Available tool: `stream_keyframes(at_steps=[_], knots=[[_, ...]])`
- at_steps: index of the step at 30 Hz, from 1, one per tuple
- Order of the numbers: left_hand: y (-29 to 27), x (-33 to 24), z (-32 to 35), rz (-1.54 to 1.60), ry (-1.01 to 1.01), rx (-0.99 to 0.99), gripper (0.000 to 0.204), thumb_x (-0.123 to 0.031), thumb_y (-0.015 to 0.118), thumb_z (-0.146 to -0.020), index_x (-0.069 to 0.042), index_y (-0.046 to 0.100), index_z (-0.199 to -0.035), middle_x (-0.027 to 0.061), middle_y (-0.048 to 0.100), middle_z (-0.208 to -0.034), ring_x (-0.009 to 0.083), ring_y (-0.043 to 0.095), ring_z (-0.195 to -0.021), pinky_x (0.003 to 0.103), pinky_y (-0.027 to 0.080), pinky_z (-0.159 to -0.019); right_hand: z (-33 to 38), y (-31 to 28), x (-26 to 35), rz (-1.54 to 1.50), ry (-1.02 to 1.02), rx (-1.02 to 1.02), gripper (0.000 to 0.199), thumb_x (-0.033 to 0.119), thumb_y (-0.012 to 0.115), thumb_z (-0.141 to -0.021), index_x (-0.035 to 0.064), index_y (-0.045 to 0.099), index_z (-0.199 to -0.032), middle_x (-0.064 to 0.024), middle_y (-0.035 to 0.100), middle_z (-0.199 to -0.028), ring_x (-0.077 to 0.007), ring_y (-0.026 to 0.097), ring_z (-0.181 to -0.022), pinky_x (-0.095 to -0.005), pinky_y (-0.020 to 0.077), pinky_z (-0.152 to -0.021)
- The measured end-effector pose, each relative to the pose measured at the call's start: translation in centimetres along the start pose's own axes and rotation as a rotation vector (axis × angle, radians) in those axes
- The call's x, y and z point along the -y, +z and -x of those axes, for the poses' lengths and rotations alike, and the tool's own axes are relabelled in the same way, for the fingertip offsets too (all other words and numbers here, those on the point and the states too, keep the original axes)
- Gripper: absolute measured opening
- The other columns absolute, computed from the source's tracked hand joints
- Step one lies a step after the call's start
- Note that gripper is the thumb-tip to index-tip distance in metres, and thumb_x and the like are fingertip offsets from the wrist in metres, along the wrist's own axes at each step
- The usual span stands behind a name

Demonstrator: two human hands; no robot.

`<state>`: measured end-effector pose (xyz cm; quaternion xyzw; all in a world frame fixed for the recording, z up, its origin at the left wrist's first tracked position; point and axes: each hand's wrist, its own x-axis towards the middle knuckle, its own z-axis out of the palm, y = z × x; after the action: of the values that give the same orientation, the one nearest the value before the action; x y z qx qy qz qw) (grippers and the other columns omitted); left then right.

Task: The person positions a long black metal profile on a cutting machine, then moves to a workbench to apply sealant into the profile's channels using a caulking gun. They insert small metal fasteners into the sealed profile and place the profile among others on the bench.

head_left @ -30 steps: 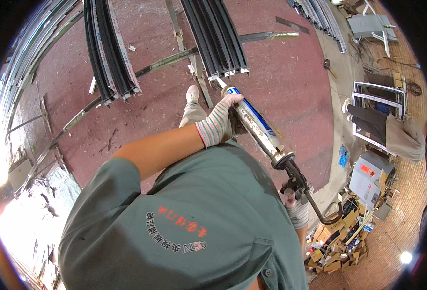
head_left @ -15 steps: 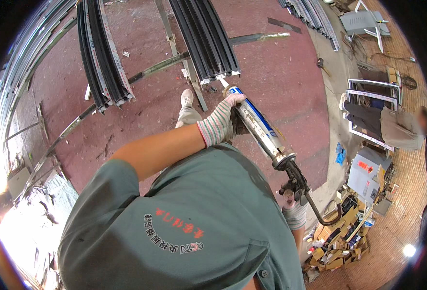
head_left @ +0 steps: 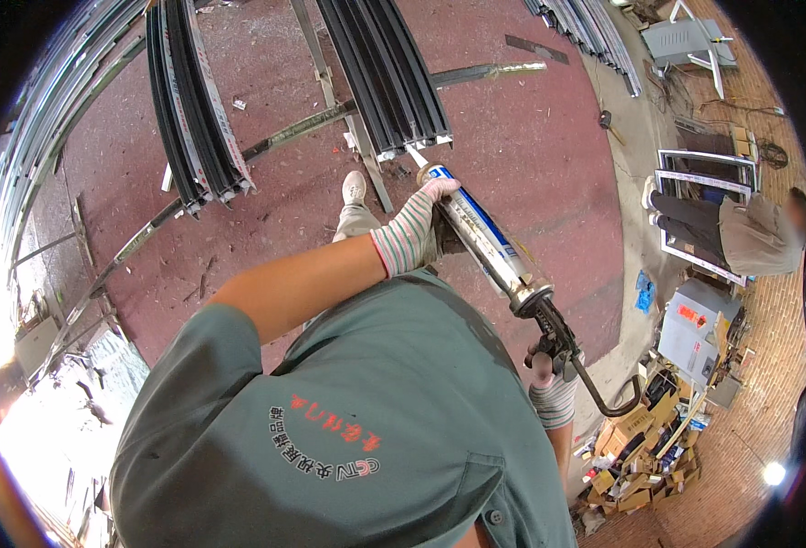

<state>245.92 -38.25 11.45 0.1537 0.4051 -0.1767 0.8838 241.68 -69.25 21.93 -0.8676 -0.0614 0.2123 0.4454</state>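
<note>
A caulking gun (head_left: 487,239) with a blue and white sealant tube lies slantwise in front of me. My left hand (head_left: 414,228), in a white striped glove, is wrapped round the front of its barrel, thumb on top. Around the handle and trigger at the rear end closes my right hand (head_left: 549,379), gloved too, its fingers partly hidden by the gun. The white nozzle (head_left: 417,156) points at the near end of a bundle of black metal profiles (head_left: 387,78). Whether the tip touches a profile I cannot tell.
Another bundle of dark profiles (head_left: 193,110) lies to the left, across a metal support bar (head_left: 298,126). At the right a person (head_left: 759,236) stands by white frames (head_left: 706,178). A grey box (head_left: 695,331) and a heap of cardboard scraps (head_left: 636,457) lie at the lower right.
The caulking gun and both my hands have shifted slightly left, the nozzle tip moving a little left along the profile ends. Both hands keep their grip.
</note>
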Motion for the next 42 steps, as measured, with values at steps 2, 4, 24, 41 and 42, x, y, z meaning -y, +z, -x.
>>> stream_keyframes(at_steps=[2, 4, 24, 41, 42], knots=[[0.1, 0.1, 0.0, -0.003, 0.003, -0.012, 0.051, -0.043, 0.068, -0.089, -0.006, 0.050, -0.119, 0.0149, 0.062, -0.100, 0.0328, 0.068, -0.095, 0.058, 0.057, -0.090, 0.0, 0.0, 0.0, 0.013, -0.010, -0.009, 0.040, 0.040, 0.065, -0.087, -0.0001, 0.065, -0.093, -0.0043, 0.061, -0.064, -0.0136, 0.060, -0.058, -0.0289, 0.0493, -0.057], [0.2, 0.1, 0.0, -0.005, -0.006, -0.009, 0.051, -0.043, 0.069, -0.088, -0.006, 0.051, -0.117, 0.0144, 0.062, -0.100, 0.0324, 0.068, -0.095, 0.057, 0.057, -0.088, 0.0, 0.0, 0.0, 0.005, 0.008, -0.013, 0.040, 0.039, 0.064, -0.087, -0.0002, 0.065, -0.092, -0.0042, 0.060, -0.063, -0.0135, 0.059, -0.058, -0.0289, 0.0491, -0.057], [0.8, 0.5, -0.5, -0.009, 0.020, 0.087, 0.053, -0.045, 0.073, -0.084, -0.004, 0.053, -0.112, 0.0142, 0.065, -0.096, 0.0325, 0.071, -0.088, 0.058, 0.059, -0.089, 0.7, 0.2, 0.3, -0.183, 0.071, -0.037, 0.038, 0.035, 0.065, -0.090, -0.0021, 0.061, -0.090, -0.0015, 0.056, -0.068, -0.0087, 0.053, -0.060, -0.0259, 0.0460, -0.055], [0.9, 0.5, -1.5, -0.029, 0.011, 0.038, 0.052, -0.044, 0.070, -0.087, -0.004, 0.051, -0.114, 0.0144, 0.063, -0.098, 0.0321, 0.071, -0.089, 0.059, 0.059, -0.088, -0.3, 0.0, -0.2, 0.030, -0.091, -0.087, 0.023, 0.024, 0.060, -0.085, 0.0018, 0.063, -0.086, -0.0038, 0.058, -0.061, -0.0130, 0.058, -0.056, -0.0287, 0.0479, -0.055], [1.0, 0.5, -1.5, -0.027, 0.014, 0.034, 0.051, -0.044, 0.070, -0.088, -0.004, 0.051, -0.114, 0.0145, 0.063, -0.098, 0.0321, 0.071, -0.089, 0.059, 0.059, -0.088, -0.3, -0.1, -0.4, 0.036, -0.088, -0.082, 0.023, 0.025, 0.061, -0.085, 0.0018, 0.063, -0.086, -0.0040, 0.058, -0.061, -0.0131, 0.059, -0.056, -0.0289, 0.0481, -0.055]])
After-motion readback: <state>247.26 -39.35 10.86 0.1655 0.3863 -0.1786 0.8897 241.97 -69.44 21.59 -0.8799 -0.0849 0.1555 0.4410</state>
